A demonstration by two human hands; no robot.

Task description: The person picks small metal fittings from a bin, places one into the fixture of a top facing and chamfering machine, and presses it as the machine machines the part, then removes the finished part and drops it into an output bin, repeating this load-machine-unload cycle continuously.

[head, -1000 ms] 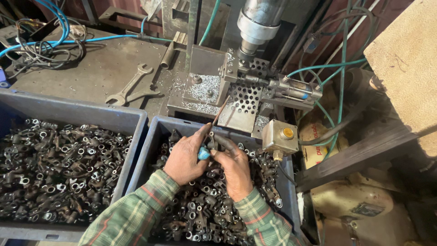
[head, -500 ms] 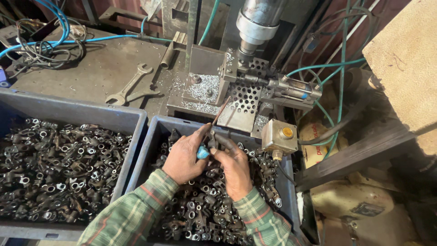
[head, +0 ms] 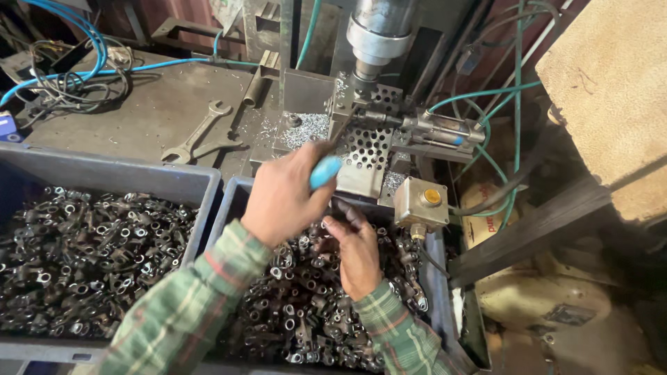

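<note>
My left hand [head: 281, 198] is raised above the right grey bin [head: 224, 208] and grips a blue-handled tool [head: 324, 171]. The tool's thin shaft points up toward the perforated plate [head: 368, 147] of the machine fixture. My right hand [head: 358, 250] lies palm down on the heap of small dark metal parts [head: 299, 312] in that bin. Its fingertips curl on one dark part near the bin's far wall. Both forearms wear green plaid sleeves.
A second grey bin [head: 139, 179] on the left holds more metal parts [head: 83, 257]. Behind stand a drill spindle [head: 379, 35], a pneumatic cylinder [head: 445, 128], a button box [head: 422, 201], two wrenches [head: 198, 135], blue hose [head: 87, 38] and green hoses [head: 500, 97].
My left hand has lifted the blue-handled tool up from the bin toward the perforated plate. My right hand stays low on the parts.
</note>
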